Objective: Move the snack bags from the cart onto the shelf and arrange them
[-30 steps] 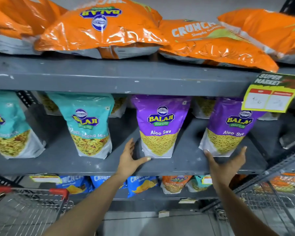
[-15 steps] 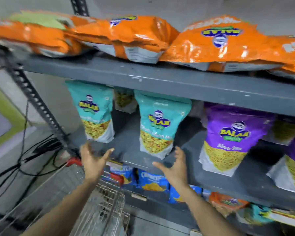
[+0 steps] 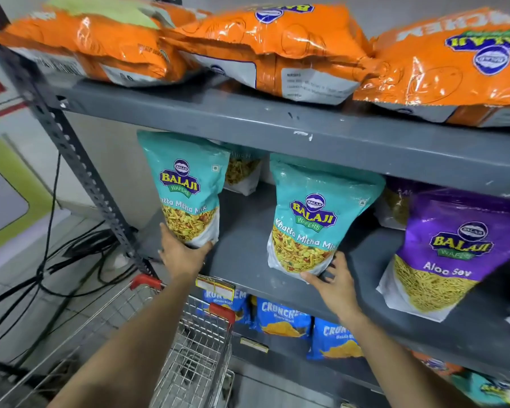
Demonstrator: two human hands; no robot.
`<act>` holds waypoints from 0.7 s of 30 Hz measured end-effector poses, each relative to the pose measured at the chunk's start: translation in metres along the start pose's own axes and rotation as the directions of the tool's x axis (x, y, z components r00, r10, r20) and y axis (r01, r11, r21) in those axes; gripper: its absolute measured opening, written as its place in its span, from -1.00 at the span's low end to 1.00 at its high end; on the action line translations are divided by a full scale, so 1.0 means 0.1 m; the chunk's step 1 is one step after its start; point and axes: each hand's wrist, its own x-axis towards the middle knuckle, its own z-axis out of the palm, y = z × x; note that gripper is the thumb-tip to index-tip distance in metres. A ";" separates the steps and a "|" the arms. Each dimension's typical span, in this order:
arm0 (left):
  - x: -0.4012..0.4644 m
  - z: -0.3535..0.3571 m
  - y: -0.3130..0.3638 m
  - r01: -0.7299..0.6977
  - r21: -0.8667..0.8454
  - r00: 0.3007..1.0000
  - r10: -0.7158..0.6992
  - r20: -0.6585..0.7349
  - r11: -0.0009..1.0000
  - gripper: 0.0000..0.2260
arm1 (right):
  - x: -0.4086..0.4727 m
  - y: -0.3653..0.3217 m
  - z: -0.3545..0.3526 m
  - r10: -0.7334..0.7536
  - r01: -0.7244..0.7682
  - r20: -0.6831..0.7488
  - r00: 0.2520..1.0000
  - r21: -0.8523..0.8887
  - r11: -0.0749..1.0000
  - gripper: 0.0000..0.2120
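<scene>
Two teal Khatta Mitha Mix bags stand upright on the middle shelf. The left teal bag sits centre-left in the frame, with the left hand cupped around its lower corner, fingers spread against the side, apparently to square it up at the shelf's front. The right teal bag leans slightly, and the right hand presses open-fingered at its bottom right corner, likely steadying or nudging it into line. A purple Aloo Sev bag stands at the right of the frame, and orange bags lie flat on the shelf above. The wire cart, lower centre, looks empty where visible. Half a second ago both hands hovered open, clear of the bags; now each one touches a teal bag.
</scene>
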 end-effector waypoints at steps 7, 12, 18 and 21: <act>-0.03 0.04 -0.07 -0.028 -0.095 0.997 0.021 -0.078 0.995 -0.02 | 0.02 -0.05 -0.02 0.013 -0.012 0.021 1.000 -0.019 1.000 -0.44; -0.12 0.04 -0.02 -0.022 -0.091 0.992 0.010 -0.127 0.996 -0.01 | 0.00 -0.07 -0.02 0.021 -0.021 0.030 0.999 -0.019 1.000 -0.44; -0.16 0.00 -0.05 0.025 -0.019 1.000 -0.025 0.003 1.000 0.21 | -0.01 -0.07 -0.01 0.022 -0.023 0.055 0.998 0.013 1.000 -0.40; -0.22 -0.08 -0.15 0.038 -0.044 0.999 -0.038 0.017 0.998 0.19 | -0.09 -0.07 -0.02 0.020 -0.022 0.038 0.999 0.076 0.997 -0.20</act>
